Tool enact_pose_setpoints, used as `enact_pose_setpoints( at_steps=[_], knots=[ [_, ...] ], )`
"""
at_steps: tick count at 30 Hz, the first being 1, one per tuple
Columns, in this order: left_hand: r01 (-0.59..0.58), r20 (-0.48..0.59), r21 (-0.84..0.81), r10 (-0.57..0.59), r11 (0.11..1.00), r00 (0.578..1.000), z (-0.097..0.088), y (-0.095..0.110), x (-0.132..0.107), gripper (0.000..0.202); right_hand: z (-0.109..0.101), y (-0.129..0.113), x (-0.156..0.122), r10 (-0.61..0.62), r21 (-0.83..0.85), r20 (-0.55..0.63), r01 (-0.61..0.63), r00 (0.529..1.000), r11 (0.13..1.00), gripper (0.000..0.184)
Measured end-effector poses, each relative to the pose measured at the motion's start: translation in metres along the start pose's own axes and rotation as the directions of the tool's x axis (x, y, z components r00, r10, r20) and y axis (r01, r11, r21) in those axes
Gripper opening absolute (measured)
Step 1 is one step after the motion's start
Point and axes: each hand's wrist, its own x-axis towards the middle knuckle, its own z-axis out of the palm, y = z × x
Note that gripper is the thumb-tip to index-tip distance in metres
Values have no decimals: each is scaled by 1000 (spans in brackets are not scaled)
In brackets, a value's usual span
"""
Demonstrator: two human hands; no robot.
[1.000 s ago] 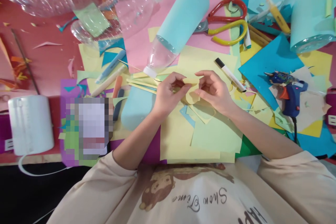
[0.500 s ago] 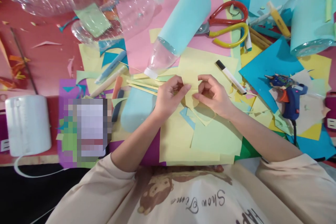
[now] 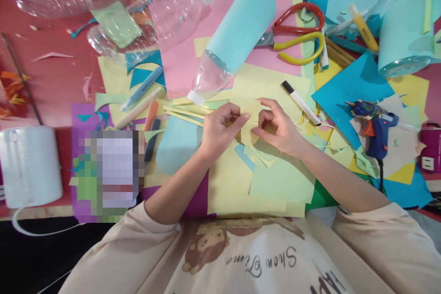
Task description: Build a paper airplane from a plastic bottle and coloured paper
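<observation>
Our left hand (image 3: 220, 131) and right hand (image 3: 279, 129) both pinch 1 yellow paper piece (image 3: 250, 121); we'd best grip near its edge, pressing lightly.

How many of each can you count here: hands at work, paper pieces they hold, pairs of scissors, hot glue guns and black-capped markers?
Hands: 2, the left hand and the right hand
Yellow paper piece pinched between both hands: 1
Scissors: 1
Hot glue gun: 1
Black-capped marker: 1
Total: 6
</observation>
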Motion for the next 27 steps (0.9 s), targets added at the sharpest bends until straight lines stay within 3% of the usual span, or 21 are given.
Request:
enact_pose_setpoints(
  at_steps=[3,6,8,14,19,22,27],
  knots=[
    [-50,-25,18,50,999,998,-1,-1,0,28,0,-2,-1,45,43,-16,-44,999,998,51],
    [-108,-34,61,110,992,993,0,-1,-1,27,0,-4,0,99,47,-40,-97,994,994,32],
    [-129,-25,89,131,988,991,0,1,-1,28,0,-5,0,127,-10,-50,-128,991,992,32],
    [-20,71,6,19,1000,997,0,5,1,37,-1,-7,0,134,-70,-51,-138,990,988,42],
    [-62,136,16,59,998,989,-3,6,3,44,-2,-6,0,155,14,-62,-154,986,988,42],
    [-18,193,51,8,999,981,-4,6,2,37,-1,-7,1,149,15,-73,-148,986,989,43],
    [-56,147,127,37,990,988,-2,7,0,34,-1,-10,2,143,-37,-83,-147,986,989,45]
  ],
)
